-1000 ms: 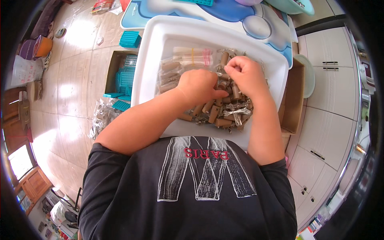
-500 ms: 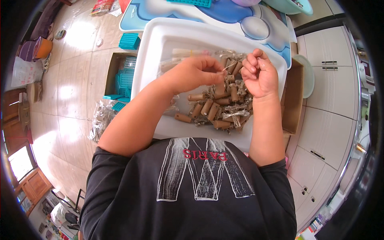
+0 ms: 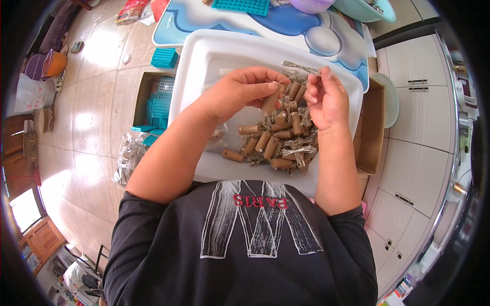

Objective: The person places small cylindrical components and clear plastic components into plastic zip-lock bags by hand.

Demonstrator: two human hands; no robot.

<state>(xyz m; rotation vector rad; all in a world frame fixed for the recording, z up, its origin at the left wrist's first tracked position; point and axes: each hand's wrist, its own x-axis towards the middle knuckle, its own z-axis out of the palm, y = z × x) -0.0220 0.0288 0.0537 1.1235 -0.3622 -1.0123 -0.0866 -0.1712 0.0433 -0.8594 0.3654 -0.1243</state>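
My left hand [image 3: 237, 93] is closed on a brown cork-like cylinder [image 3: 271, 100], held tilted between thumb and fingers above the pile. My right hand [image 3: 327, 102] pinches a folded bundle of thin silvery wire [image 3: 298, 66], which sticks out leftward from the fingertips. A fine strand shows near the left fingertips; I cannot tell whether it joins cylinder and bundle. Beneath both hands, several more brown cylinders [image 3: 263, 141] lie heaped with tangled wire bundles [image 3: 301, 149] in a white plastic tub [image 3: 179, 86].
Behind the tub is a blue-and-white patterned table [image 3: 214, 19] bearing a teal perforated tray [image 3: 241, 5]. A cardboard box [image 3: 148, 84] with teal trays stands left, above a clear plastic bag [image 3: 130, 158]. Another cardboard box [image 3: 375, 135] and white cabinets [image 3: 418, 117] are at right.
The cylinder has come up tilted in my left hand, where a strand was pinched before. My right hand now shows a wire bundle at its fingertips.
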